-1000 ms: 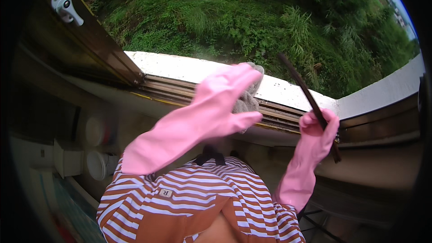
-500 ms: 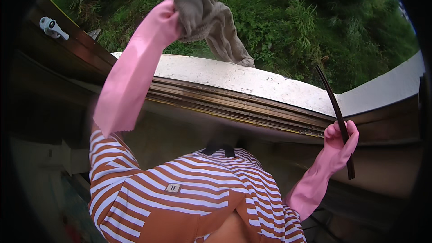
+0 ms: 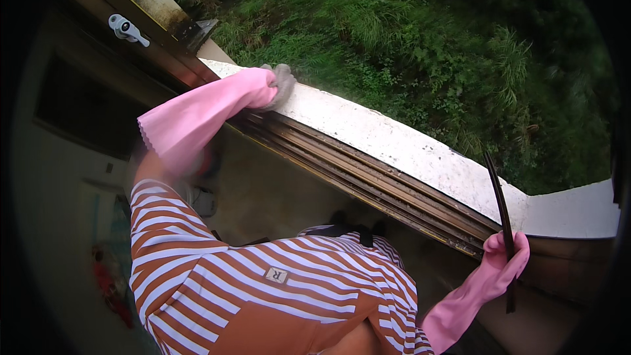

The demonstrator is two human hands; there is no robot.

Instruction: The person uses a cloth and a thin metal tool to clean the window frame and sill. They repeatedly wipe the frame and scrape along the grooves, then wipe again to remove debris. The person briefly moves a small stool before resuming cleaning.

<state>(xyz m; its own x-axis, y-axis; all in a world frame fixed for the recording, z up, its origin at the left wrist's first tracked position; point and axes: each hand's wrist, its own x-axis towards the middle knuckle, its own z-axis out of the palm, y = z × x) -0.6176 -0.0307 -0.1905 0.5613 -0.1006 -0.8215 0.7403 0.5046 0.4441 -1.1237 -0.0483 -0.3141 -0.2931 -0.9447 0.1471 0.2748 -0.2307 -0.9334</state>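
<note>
My left hand (image 3: 257,90), in a long pink rubber glove, is closed on a bunched grey cloth (image 3: 284,85) at the left part of a white window sill (image 3: 381,131). Most of the cloth is gathered in and behind the fingers. At the lower right, my right hand (image 3: 507,254), gloved in pink too, grips a long, slim dark stick (image 3: 498,190); whether it is one piece or two side by side I cannot tell. The stick stands nearly upright, its top reaching over the sill and its lower end showing below the hand.
Between me and the sill run dirty brown window tracks (image 3: 368,169) with several grooves. A brown frame with a white handle (image 3: 128,30) stands at the upper left. Beyond the sill grow dense green plants (image 3: 394,39). A red thing (image 3: 110,286) lies low at the left.
My left hand has come down from above the greenery to the sill; the cloth, hanging loose before, is now bunched there. The view has tilted. My right hand still grips the stick.
</note>
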